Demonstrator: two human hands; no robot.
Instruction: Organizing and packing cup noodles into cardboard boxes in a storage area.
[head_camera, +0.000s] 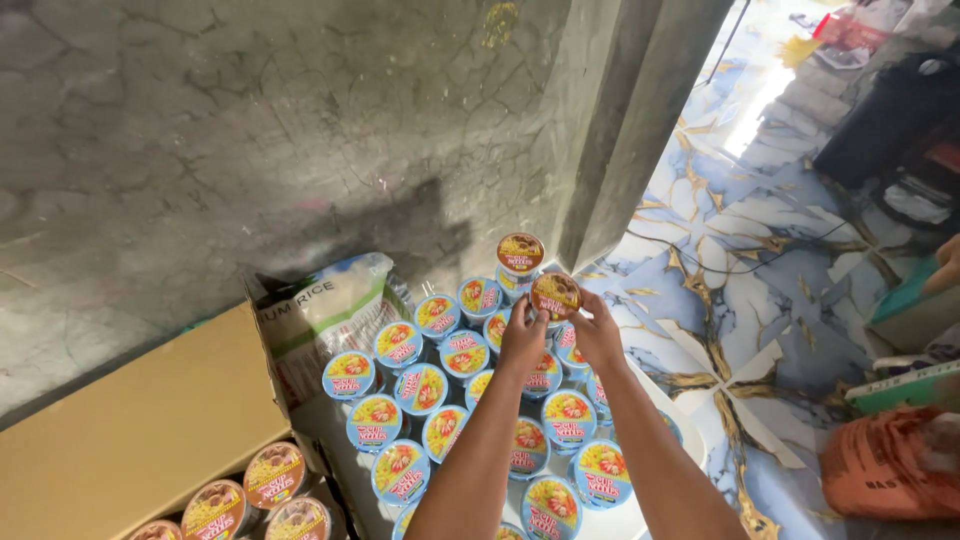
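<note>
Fingers of left hand (522, 338) & right hand (597, 332) pinch a brown-lid noodle cup (555, 295), up above the blue-lid cups (455, 390), near another brown cup (520, 254) by the gray wall (250, 150). Cardboard box (140, 430) on left.

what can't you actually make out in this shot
- Head view: the brown-lidded cup shows only its lid; both the left hand and right hand cover its sides.
- What the blue-lidded cups stand on is hidden beneath them and the forearms.
- The brown-lidded cups in the cardboard box are cut off by the bottom edge.
- The orange bag is blurred at the right edge.
</note>
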